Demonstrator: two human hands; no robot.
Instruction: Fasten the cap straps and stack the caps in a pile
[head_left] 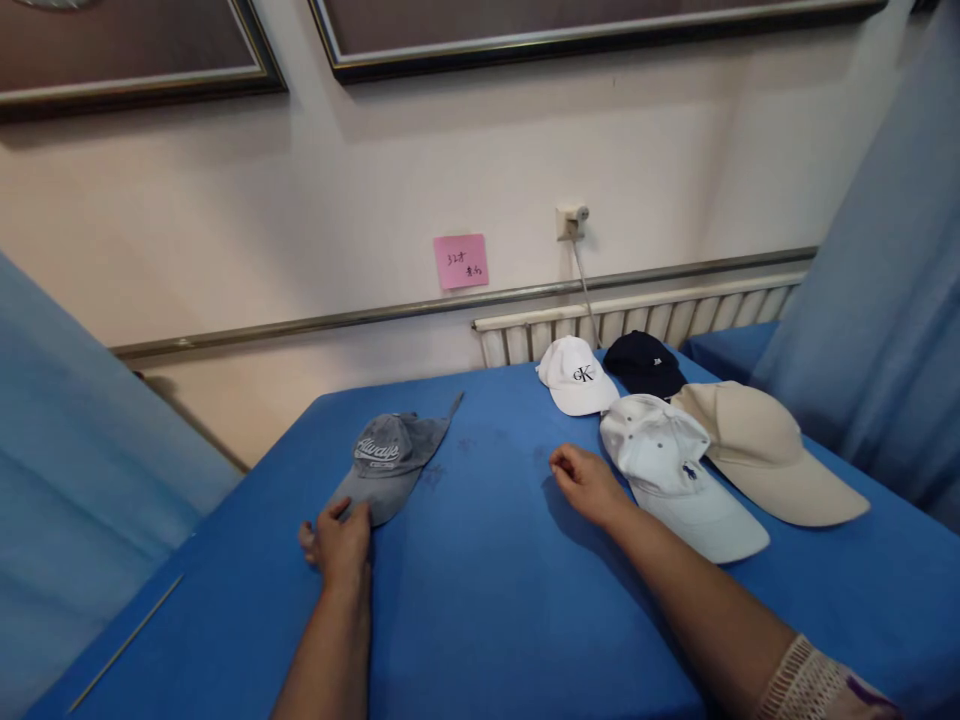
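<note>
A grey baseball cap [390,455] with "Always" lettering lies to the left on the blue-covered table, its strap end sticking out behind. My left hand [341,535] is closed at the near edge of its brim, the fingertips partly hidden. Over the middle of the table, my right hand [589,487] has its fingers curled in, and nothing shows in it. Just right of that hand is a white cap [667,465] with a small dark horse-rider emblem. A beige long-brimmed cap [757,445] lies against it. Behind them sit a white "CK"-style cap [574,375] and a navy cap [645,362].
A thin stick [126,642] lies at the table's left side. Blue curtains [82,450] hang on both sides. Along the wall run a pipe [337,322] and a radiator [705,312]. A plugged-in socket [570,224] and a pink note [460,262] are above.
</note>
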